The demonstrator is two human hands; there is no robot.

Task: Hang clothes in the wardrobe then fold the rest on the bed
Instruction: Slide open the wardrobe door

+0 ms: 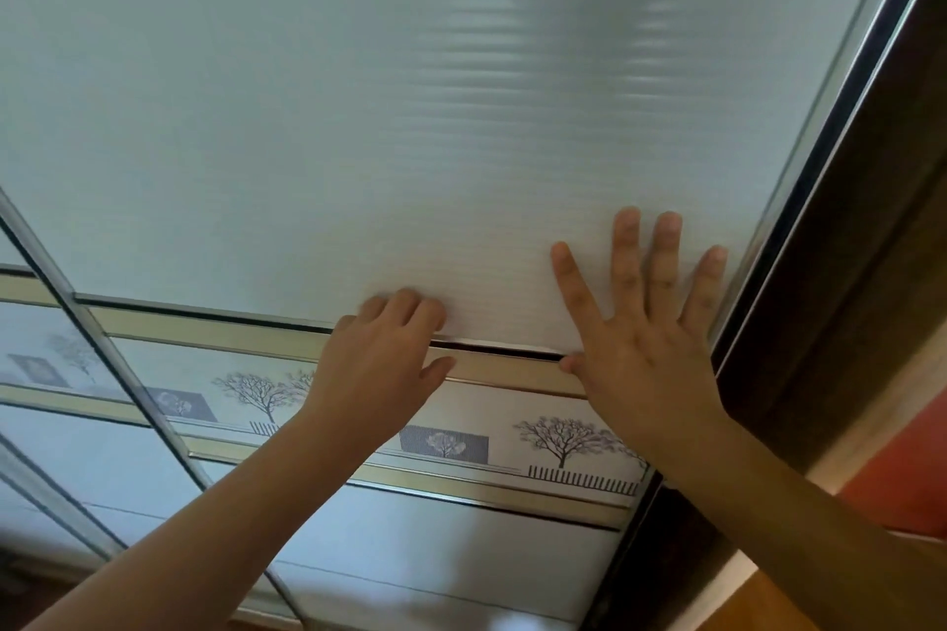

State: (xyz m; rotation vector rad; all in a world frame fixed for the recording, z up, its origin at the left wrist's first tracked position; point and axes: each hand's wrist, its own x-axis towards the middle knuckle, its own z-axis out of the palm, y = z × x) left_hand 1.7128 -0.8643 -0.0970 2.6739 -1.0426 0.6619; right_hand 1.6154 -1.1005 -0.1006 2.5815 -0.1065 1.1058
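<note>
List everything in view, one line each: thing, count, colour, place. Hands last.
wardrobe door: one, frosted white panels, fills most of the view
gold trim bands: two, gold, across the door above and below the tree strip
tree-print strip: one, white with dark trees, across the door
silver rail: one, silver, slanting at left
frame: one, dark brown, right edge
wall patch: one, orange, lower right
left hand: one, fingers on the white panel above the upper trim
right hand: one, flat, fingers spread on the panel beside the frame
</note>
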